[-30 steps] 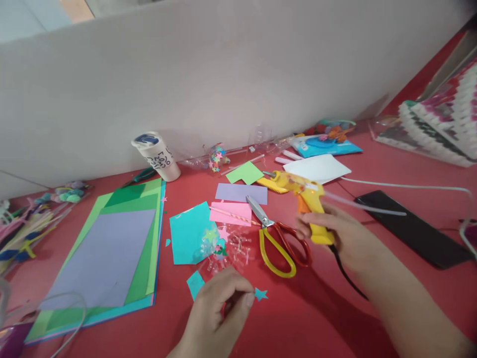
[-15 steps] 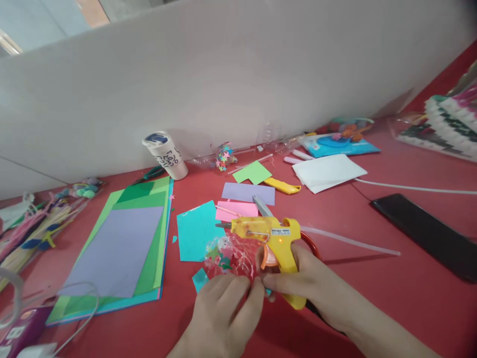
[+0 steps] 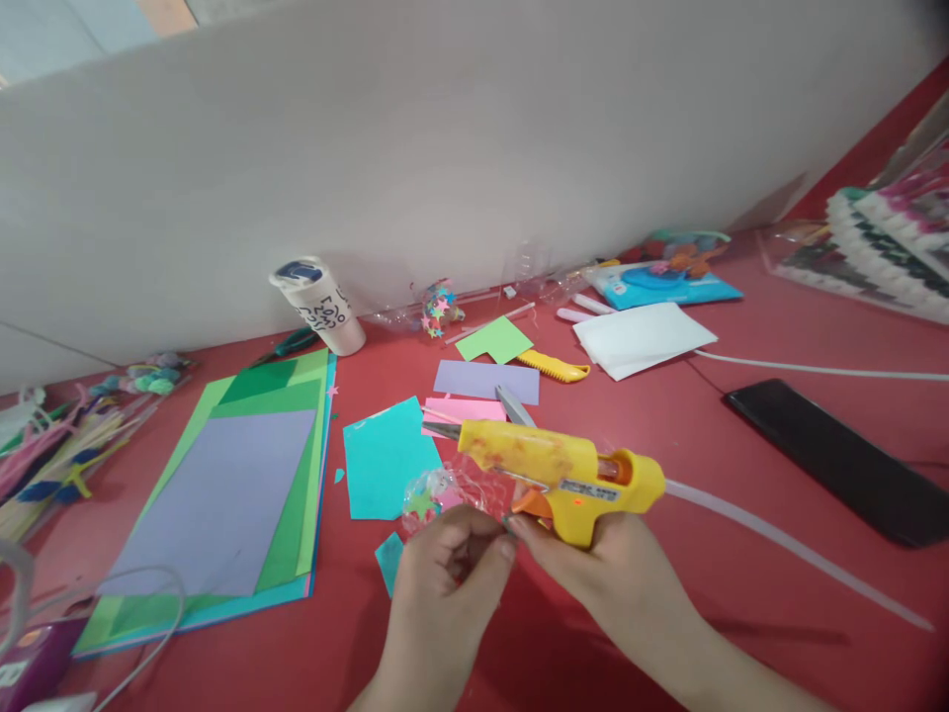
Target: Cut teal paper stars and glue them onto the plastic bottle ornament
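Bringing right hand (image 3: 634, 583), wrapped around glue gun (image 3: 538, 453), to left hand (image 3: 441, 603); pinching tiny piece (image 3: 508, 523) between both, seemingly not gluing.

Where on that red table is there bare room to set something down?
The red table is bare between the white sheets, black phone and yellow glue gun, and in a strip between the stacked coloured sheets and left hand. It is crowded beyond the hands, around the teal sheet and scissors.
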Demonstrator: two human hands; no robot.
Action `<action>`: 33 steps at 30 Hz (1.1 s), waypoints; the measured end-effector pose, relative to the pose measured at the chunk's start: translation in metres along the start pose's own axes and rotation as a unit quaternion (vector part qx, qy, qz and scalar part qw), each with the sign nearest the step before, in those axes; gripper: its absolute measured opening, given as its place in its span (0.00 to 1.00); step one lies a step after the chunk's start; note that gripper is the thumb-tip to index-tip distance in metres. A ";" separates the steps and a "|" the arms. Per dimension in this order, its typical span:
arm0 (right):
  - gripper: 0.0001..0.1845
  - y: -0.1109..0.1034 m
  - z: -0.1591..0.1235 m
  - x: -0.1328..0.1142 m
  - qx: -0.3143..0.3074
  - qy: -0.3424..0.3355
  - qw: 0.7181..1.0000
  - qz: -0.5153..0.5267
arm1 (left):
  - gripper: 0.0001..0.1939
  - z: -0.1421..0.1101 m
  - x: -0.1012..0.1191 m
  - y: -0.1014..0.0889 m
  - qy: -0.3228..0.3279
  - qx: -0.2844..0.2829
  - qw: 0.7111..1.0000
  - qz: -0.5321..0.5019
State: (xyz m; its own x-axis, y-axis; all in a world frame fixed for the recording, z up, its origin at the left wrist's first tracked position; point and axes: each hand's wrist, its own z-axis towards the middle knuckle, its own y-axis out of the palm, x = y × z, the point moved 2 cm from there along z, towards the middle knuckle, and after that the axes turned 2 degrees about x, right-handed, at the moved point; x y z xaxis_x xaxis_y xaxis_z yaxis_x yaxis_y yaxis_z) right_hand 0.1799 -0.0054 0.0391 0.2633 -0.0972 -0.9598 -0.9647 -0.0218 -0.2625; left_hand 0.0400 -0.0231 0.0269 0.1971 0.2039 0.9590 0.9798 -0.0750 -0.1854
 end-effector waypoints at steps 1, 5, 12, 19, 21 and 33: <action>0.08 0.000 -0.001 -0.001 0.007 0.001 1.000 -0.004 | 0.06 0.000 0.000 0.000 0.001 0.007 1.000 -0.004; 0.07 -0.004 -0.001 0.000 0.026 0.008 1.000 0.010 | 0.04 0.000 -0.001 -0.002 -0.015 0.017 0.999 -0.032; 0.11 -0.021 -0.004 0.014 -0.039 0.122 0.982 0.142 | 0.08 0.002 0.010 -0.028 0.087 0.125 0.988 0.007; 0.21 -0.026 -0.015 0.021 0.019 0.069 0.997 0.029 | 0.09 0.002 0.020 -0.035 0.182 0.235 0.952 0.075; 0.26 -0.024 -0.018 0.026 0.014 0.049 0.998 0.028 | 0.09 0.002 0.022 -0.033 0.188 0.244 0.948 0.077; 0.21 -0.020 -0.016 0.022 0.027 0.044 0.999 0.008 | 0.09 0.003 0.021 -0.035 0.213 0.221 0.947 0.092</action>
State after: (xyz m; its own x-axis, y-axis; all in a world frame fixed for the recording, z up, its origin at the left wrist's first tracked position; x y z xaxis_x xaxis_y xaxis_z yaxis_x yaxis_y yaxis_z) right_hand 0.2052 -0.0235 0.0247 0.2441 -0.1840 -0.9521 -0.9665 0.0338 -0.2543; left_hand 0.0096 -0.0128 0.0530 0.4268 -0.1932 0.8835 0.8674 0.3640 -0.3394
